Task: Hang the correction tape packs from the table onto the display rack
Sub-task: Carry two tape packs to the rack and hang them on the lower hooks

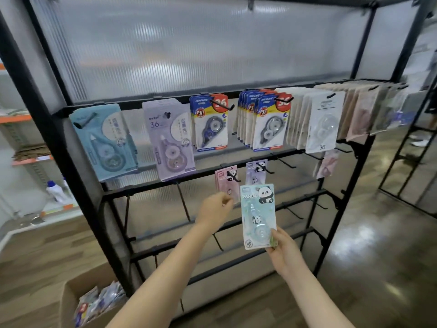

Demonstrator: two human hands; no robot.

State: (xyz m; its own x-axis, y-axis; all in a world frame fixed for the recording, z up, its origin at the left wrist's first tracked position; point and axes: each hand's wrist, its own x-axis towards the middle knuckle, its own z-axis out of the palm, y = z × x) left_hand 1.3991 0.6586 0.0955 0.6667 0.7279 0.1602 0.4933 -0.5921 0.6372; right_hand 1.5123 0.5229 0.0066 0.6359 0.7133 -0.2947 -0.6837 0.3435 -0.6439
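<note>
My right hand [285, 253] pinches the bottom corner of a light blue panda correction tape pack [258, 215] and holds it upright in front of the black display rack [78, 176]. The pack's top sits just below a purple panda pack [256, 171] hanging on a hook. My left hand [216, 209] is raised beside a pink panda pack [225, 181] on the neighbouring hook; its fingers are loosely curled at that pack's lower edge, and whether they touch it is unclear. Larger teal, purple and blue-yellow packs hang on the rail above.
Several bare hooks [285, 162] stick out of the lower rails to the right and below. A cardboard box [94, 301] full of loose packs stands on the floor at lower left. A second black frame [411, 162] stands at the right.
</note>
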